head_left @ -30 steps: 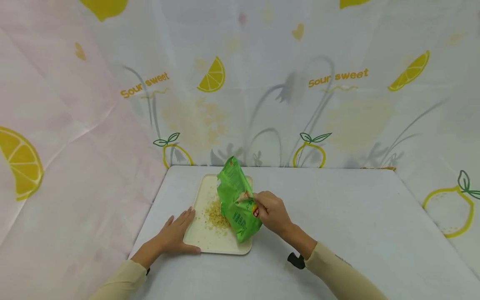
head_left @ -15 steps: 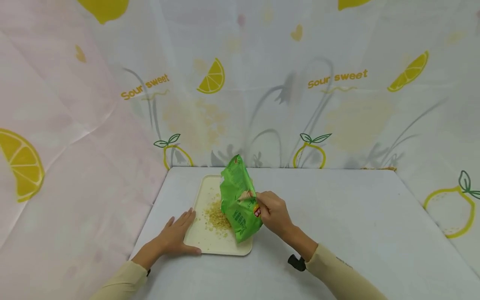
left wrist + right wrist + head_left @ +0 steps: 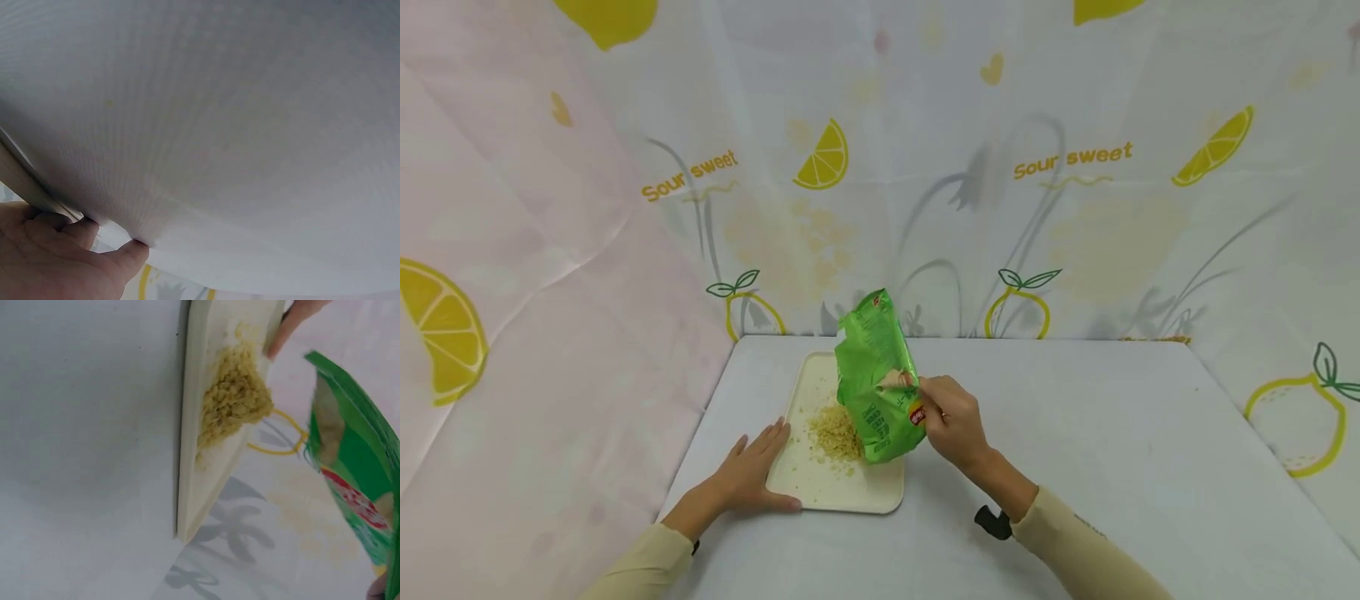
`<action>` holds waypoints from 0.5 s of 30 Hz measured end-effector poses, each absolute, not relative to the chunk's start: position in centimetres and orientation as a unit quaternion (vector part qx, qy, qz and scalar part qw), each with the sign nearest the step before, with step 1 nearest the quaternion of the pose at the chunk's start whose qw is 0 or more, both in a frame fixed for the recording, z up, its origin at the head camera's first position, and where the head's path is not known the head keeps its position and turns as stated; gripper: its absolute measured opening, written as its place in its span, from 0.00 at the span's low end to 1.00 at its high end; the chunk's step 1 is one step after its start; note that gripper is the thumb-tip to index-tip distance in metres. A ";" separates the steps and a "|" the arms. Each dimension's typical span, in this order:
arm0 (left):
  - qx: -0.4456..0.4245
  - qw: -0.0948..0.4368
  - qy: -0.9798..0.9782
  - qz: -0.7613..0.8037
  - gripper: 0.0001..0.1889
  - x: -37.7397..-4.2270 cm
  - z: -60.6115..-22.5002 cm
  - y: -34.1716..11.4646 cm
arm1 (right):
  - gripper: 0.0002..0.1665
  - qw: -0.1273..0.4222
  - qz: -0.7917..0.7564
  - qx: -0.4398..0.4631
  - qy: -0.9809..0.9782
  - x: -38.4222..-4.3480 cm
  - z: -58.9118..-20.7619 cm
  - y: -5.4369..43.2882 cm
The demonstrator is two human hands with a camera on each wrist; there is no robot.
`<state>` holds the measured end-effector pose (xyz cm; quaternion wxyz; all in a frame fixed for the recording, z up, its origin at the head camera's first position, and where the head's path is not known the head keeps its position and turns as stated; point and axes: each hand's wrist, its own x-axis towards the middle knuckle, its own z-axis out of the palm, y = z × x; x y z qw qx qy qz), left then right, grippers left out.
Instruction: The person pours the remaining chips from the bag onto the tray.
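Note:
In the head view my right hand [image 3: 953, 419] pinches the side edge of a green chip bag [image 3: 880, 383], holding it tilted above the right part of a cream tray [image 3: 850, 498]. A heap of crushed yellow chips [image 3: 833, 433] lies on the tray beside the bag's lower left edge. My left hand [image 3: 751, 471] rests with fingers spread against the tray's left rim, thumb by the near corner. The right wrist view shows the crumb heap [image 3: 234, 394] on the tray and the bag [image 3: 356, 456] raised clear of it. What is inside the bag is hidden.
White cloth covers the table [image 3: 1060, 433]. A lemon-print curtain [image 3: 925, 167] stands along the back edge and another pinkish sheet [image 3: 550, 333] hangs on the left. A black strap piece [image 3: 992, 523] sticks out by my right wrist.
The bag has risen a little and turned, its lower end now higher over the tray. My right hand still grips it. The left hand and tray have stayed in place.

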<state>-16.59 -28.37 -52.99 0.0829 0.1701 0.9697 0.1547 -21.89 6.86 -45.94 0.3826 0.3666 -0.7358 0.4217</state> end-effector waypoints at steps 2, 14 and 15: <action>0.169 0.088 0.969 0.156 0.69 -16.5 -53.0 -28.3 | 0.15 0.374 0.418 0.369 -0.741 -21.9 -46.2 6.9; 0.167 0.081 0.971 0.150 0.69 -16.5 -53.2 -28.6 | 0.15 0.340 0.416 0.366 -0.760 -21.8 -47.1 7.2; 0.168 0.081 0.971 0.149 0.69 -16.5 -53.2 -28.6 | 0.15 0.344 0.417 0.365 -0.758 -21.8 -47.1 7.2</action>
